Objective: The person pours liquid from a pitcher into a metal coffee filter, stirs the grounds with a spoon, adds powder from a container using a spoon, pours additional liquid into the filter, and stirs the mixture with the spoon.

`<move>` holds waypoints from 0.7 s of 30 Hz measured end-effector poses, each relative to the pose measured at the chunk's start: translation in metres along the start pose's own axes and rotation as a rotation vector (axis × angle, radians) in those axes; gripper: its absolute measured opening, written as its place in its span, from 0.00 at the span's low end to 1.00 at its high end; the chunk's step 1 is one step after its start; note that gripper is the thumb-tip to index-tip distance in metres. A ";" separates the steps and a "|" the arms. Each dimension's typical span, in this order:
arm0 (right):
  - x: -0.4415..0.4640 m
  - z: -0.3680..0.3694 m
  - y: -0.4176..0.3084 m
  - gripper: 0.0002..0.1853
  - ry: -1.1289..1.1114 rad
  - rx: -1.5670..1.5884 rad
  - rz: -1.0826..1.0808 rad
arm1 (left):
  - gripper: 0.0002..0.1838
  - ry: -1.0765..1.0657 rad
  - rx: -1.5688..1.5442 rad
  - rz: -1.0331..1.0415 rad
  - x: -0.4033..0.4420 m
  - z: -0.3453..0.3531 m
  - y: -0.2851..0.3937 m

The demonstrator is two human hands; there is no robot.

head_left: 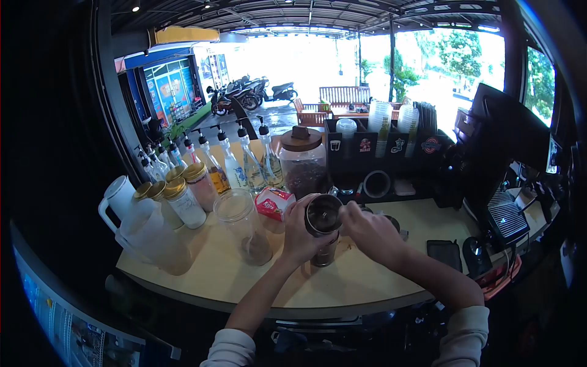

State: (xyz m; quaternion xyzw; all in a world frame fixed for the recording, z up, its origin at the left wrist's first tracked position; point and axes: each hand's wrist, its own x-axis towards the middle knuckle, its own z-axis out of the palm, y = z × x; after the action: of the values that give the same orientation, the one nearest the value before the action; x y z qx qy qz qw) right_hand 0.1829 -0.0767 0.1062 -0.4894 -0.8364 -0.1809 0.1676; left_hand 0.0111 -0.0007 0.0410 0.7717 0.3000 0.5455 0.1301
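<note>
My left hand (299,235) is wrapped around a dark metal cup (324,215), tilted so that its open mouth faces me. Closed fingers of my right hand (373,232) meet at the cup's right rim; what they pinch is hidden. Beneath the cup, a shiny metal cylinder (324,255) stands on the wooden counter (299,293), partly covered by my left hand. A red and white packet (274,203) lies just left of the cup. Farther left stands a clear plastic jar (244,229) with some brown contents at its bottom.
Several pump bottles (251,162) line the counter's back left, with gold-lidded jars (184,205) and plastic pitchers (153,235) before them. A wooden-lidded jar (304,162) stands behind my hands. At right are a black cup organizer (385,153) and an espresso machine (504,214).
</note>
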 end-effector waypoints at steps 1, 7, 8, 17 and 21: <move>0.000 -0.001 0.000 0.14 0.024 -0.044 0.028 | 0.44 -0.002 0.000 -0.002 -0.001 0.000 0.001; -0.006 0.006 -0.008 0.14 0.006 0.044 0.030 | 0.44 0.027 0.062 0.041 -0.004 0.003 0.003; -0.005 -0.001 -0.007 0.14 -0.039 0.099 0.099 | 0.44 0.038 0.073 0.054 -0.004 0.004 0.004; -0.012 0.012 -0.012 0.16 -0.060 0.193 0.129 | 0.44 0.060 0.086 0.077 -0.009 0.007 0.003; -0.014 0.008 -0.018 0.16 -0.081 0.205 0.154 | 0.45 0.071 0.082 0.085 -0.009 0.009 0.000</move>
State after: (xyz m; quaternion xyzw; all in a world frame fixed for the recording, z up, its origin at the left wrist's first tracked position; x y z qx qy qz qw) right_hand 0.1725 -0.0915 0.0900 -0.5396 -0.8165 -0.0613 0.1962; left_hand 0.0171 -0.0052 0.0316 0.7687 0.2935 0.5647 0.0643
